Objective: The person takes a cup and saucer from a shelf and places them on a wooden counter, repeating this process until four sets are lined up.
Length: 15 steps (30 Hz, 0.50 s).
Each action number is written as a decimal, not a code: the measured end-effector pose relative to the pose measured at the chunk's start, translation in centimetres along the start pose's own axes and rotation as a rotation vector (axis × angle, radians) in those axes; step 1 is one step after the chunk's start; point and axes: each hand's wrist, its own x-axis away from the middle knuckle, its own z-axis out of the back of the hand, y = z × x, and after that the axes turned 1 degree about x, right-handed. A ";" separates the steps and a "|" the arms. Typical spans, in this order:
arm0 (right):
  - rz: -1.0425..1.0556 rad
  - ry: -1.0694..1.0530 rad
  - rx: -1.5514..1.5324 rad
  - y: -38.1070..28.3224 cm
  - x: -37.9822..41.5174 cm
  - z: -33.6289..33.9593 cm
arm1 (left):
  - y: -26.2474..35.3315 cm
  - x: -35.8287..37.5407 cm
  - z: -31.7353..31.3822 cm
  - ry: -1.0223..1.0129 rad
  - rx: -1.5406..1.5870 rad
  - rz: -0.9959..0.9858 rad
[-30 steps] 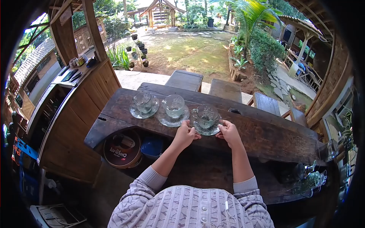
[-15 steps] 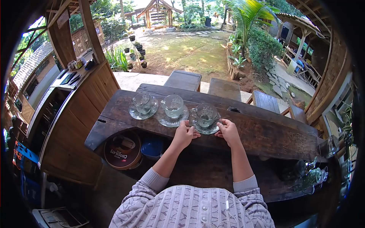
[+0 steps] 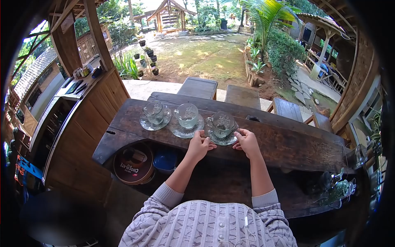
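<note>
Three clear glass cups stand in a row on the dark wooden table, each on a patterned glass saucer. My left hand (image 3: 200, 146) is closed with its fingers at the near left rim of the rightmost saucer (image 3: 224, 141). On the opposite side, my right hand (image 3: 247, 143) pinches the same saucer's rim. The rightmost cup (image 3: 222, 123) is upright on it. Just left are the middle cup (image 3: 187, 117) and its saucer (image 3: 180, 132), close to my left hand. Farthest left are another cup (image 3: 153, 113) and saucer (image 3: 147, 124).
Under the tabletop (image 3: 288, 146) sit a round chocolate tin (image 3: 132, 164) and a blue container (image 3: 165, 161). Several glass items (image 3: 339, 190) stand on the lower shelf at right. A wooden counter (image 3: 88, 123) rises at left. Stools (image 3: 242, 97) line the far side.
My hands stay at the saucer's rim with barely any movement. A dark blurred shape now covers the lower left corner. The view has shifted very slightly.
</note>
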 end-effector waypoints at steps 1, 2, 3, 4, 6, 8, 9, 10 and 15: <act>-0.003 0.005 0.010 -0.1 0.0 0.0 | -0.2 -0.1 0.1 0.001 -0.003 -0.004; -0.006 0.010 0.019 -0.1 0.1 0.0 | -0.3 -0.1 0.1 0.002 -0.007 -0.007; -0.004 0.010 0.019 -0.2 0.3 0.0 | -0.3 0.0 0.1 0.001 -0.007 -0.009; -0.006 0.019 0.026 -0.3 0.4 -0.1 | -0.2 0.0 0.1 0.005 -0.013 -0.011; -0.004 0.031 0.035 -0.4 0.6 -0.1 | -0.1 0.1 -0.1 0.008 -0.018 -0.017; 0.008 0.064 0.047 -0.5 0.9 -0.3 | 0.1 0.4 -0.2 0.026 -0.025 -0.023; 0.011 0.063 0.047 -0.4 0.9 -0.3 | 0.0 0.4 -0.2 0.027 -0.026 -0.026; 0.017 0.072 0.073 -0.2 0.7 -0.3 | -0.2 0.5 -0.2 0.031 -0.023 -0.040; 0.130 0.121 0.171 0.4 1.8 -0.5 | -1.0 0.7 0.0 0.043 0.015 -0.087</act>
